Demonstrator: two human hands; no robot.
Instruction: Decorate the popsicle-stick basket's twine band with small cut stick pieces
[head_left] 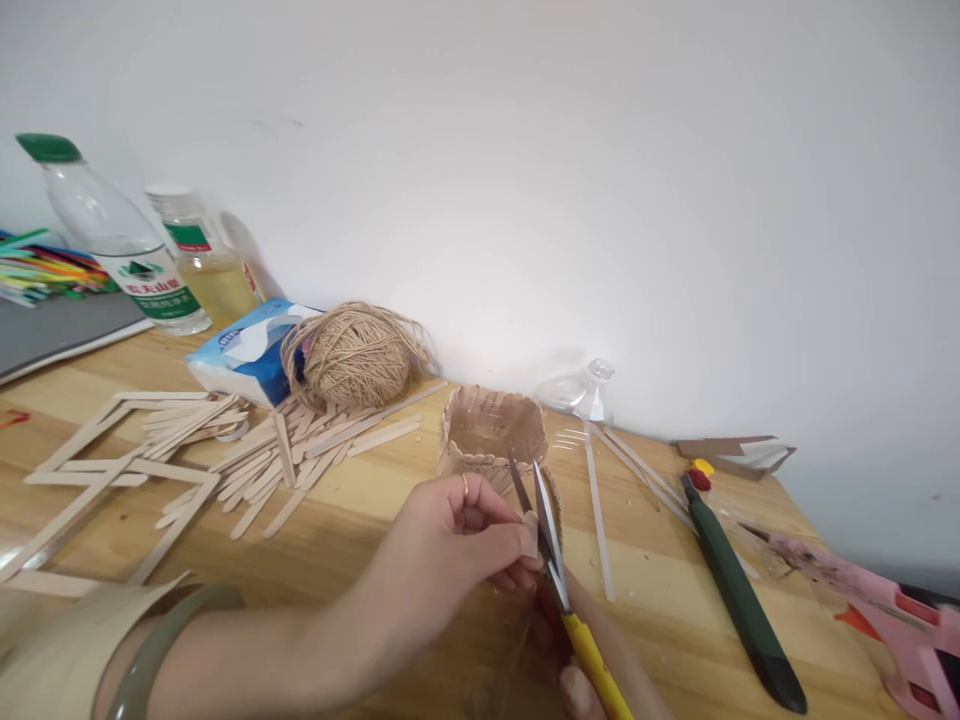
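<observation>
My left hand, with a ring and a bangle, pinches a short pale piece of wooden stick between thumb and fingers. My right hand grips the yellow-handled scissors, partly hidden at the bottom of the view. Their blades point away from me and stand apart, close beside the small piece. Just beyond the blades is a small container covered in overlapping stick pieces. Its lower part is hidden behind my hands.
Craft sticks, a twine ball, a tissue pack and bottles are on the left. On the right lie clear glue sticks, a dark green cutter and a pink glue gun. A wall stands behind.
</observation>
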